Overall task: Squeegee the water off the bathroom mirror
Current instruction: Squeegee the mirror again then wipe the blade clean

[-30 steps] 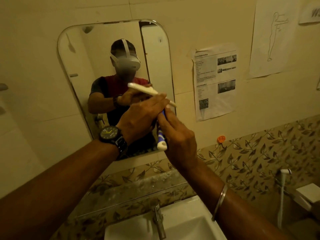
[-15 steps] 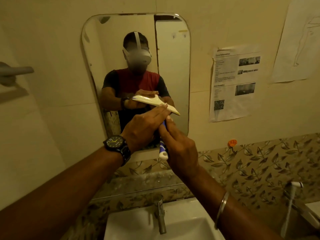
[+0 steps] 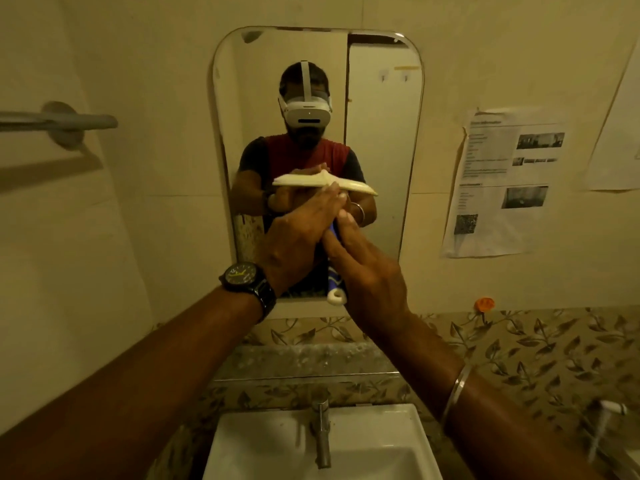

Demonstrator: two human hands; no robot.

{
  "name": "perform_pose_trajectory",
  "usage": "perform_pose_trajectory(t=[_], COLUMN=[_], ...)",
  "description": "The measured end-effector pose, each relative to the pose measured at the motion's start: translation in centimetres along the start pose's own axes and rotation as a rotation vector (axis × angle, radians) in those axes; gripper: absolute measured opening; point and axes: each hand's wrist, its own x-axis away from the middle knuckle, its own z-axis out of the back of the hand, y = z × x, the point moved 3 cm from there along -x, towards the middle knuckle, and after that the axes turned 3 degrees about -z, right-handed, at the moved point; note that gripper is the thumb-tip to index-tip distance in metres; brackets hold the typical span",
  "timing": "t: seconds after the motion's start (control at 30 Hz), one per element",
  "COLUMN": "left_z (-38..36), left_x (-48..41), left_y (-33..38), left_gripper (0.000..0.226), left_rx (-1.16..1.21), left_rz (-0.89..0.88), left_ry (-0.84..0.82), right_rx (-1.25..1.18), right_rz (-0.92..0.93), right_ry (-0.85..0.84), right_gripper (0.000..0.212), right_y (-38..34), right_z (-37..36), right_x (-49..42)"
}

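A rounded wall mirror (image 3: 381,133) hangs above the basin and reflects a person wearing a white headset. A squeegee (image 3: 301,180) with a cream blade and a blue-and-white handle is held upright in front of the glass, its blade lying across the mirror's middle. My left hand (image 3: 294,233), a black watch on its wrist, grips the upper handle just under the blade. My right hand (image 3: 363,268) wraps the handle below it, and the handle's white end sticks out beneath.
A white basin (image 3: 270,445) with a steel tap (image 3: 322,434) sits below, behind it a stone ledge (image 3: 311,358). A grey towel bar (image 3: 59,121) juts from the left wall. Printed papers (image 3: 502,181) hang right of the mirror. A hand sprayer (image 3: 604,427) stands at the lower right.
The view has turned so the mirror is now centred. The squeegee blade has levelled out and sits nearer the mirror's middle, both hands still on the handle.
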Motion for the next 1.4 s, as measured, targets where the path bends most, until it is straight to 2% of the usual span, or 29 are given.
perform_pose_trajectory(t=[0.07,0.2,0.3,0.4,0.53,0.67,0.83,0.93,1.07,1.27,1.4], left_z=[-0.3,0.2,2.3,3.4,2.0,0.5,3.6,5.2,3.9,1.0,2.5], left_x=[1.2,1.5,-0.8,-1.3,1.5,4.1,2.2,1.7,3.7,7.2,6.6], left_y=[0.1,0.0,-1.3,-1.9,-1.0,0.2,-1.8,-3.8,-4.3,-1.4,-2.3], left_gripper=[0.045,0.043,0.048,0.049,0.048,0.050,0.054,0.055,0.052,0.051,0.048], left_rx=[-0.014,-0.108,-0.071,-0.035,-0.003,0.001,-0.093,-0.133,-0.153,-0.103,-0.144], left_rz=[0.001,0.010,0.079,0.122,0.113,0.105,0.120,0.154,0.185,0.206,0.231], left_ry=[-0.008,-0.066,0.016,0.083,0.077,0.064,0.216,0.287,0.280,0.211,0.298], right_rx=[-0.035,-0.052,-0.052,-0.044,0.004,-0.003,-0.089,-0.080,-0.035,0.006,-0.071], right_rz=[-0.014,0.028,0.055,0.089,0.145,0.175,0.220,0.266,0.331,0.386,0.372], right_ry=[-0.099,-0.120,-0.084,-0.138,-0.200,-0.309,-0.212,-0.233,-0.299,-0.388,-0.339], right_gripper=[0.052,0.052,0.046,0.046,0.043,0.054,0.049,0.052,0.055,0.056,0.055], right_y=[0.2,-0.2,-0.6,-0.8,-0.6,-0.4,-1.5,-2.4,-2.2,-1.3,-2.3], right_z=[-0.1,0.5,0.3,-0.5,-0.5,0.0,-0.6,-2.0,-2.8,-2.1,-2.5], right_x=[1.1,-0.2,-3.9,-5.2,-2.1,0.5,-4.2,-6.9,-5.7,-0.9,-3.0])
